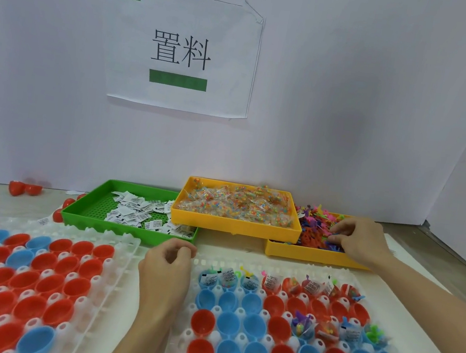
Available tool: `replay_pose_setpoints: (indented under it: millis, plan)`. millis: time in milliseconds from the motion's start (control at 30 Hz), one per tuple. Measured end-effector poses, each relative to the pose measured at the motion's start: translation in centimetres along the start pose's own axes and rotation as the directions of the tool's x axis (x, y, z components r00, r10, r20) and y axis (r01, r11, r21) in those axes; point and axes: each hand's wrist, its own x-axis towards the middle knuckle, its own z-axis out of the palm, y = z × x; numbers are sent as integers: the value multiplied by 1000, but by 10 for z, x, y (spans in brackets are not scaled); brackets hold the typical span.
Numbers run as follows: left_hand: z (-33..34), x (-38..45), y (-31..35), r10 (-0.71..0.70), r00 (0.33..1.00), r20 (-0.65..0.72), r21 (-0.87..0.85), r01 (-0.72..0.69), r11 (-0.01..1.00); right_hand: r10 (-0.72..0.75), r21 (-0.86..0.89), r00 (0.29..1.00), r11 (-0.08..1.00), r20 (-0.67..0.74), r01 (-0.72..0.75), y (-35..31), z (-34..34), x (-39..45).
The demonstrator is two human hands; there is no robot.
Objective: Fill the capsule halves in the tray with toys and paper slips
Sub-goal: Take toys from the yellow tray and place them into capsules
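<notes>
Across the lower frame, two white trays [273, 303] of red and blue capsule halves are sitting on the table [229, 254]; the right tray's top row and part of its third row are already filled. At centre right, the toy bin [316, 257] is lying behind it. The right hand [359, 240] is digging there, its grip closing among the toys [312, 233], though I cannot tell whether one is caught. Best to pinch a single toy. The left hand [165, 275] is hovering loosely curled between the trays, apparently empty.
</notes>
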Motion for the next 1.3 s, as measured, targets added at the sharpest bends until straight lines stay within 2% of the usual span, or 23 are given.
replay_pose_setpoints:
  millis: [200,367,533,600,733,833,1000,1067,1167,1233,1300]
  plan:
    - [0,0,-1,-3,1000,10,-8,3,1000,65,137,991,989,-121,-48,6,-2,-5]
    - [-1,-1,-1,2,1000,7,3,-2,1000,89,172,987,983,-137,-65,9,-7,-6]
    - [-1,-1,0,-1,1000,15,1,1,1000,76,60,979,996,-187,-66,9,-11,-5]
    - [-1,-1,0,-2,1000,12,4,2,1000,49,-9,987,999,-153,-51,6,-11,-5]
    - [-1,-1,0,-4,1000,15,10,4,1000,-103,-142,994,985,-45,95,-5,-4,-8]
    - [-2,0,-1,-3,1000,18,5,3,1000,-68,-176,998,982,14,69,-8,5,-4]
    - [-1,0,-1,-3,1000,15,-1,3,1000,11,-75,1000,997,-28,-13,-5,9,2]
    - [0,0,0,-1,1000,13,-1,1,1000,34,6,994,999,-99,-34,-5,4,1]
    - [0,0,0,-8,1000,11,3,8,1000,147,233,972,967,-186,-101,-8,-7,-5]
    - [-1,-1,0,-17,1000,10,1,17,1000,221,440,964,888,-151,-134,-15,-14,-17]
    - [-1,-1,1,-18,1000,11,7,18,1000,224,587,971,799,-85,-133,-26,-24,-35]
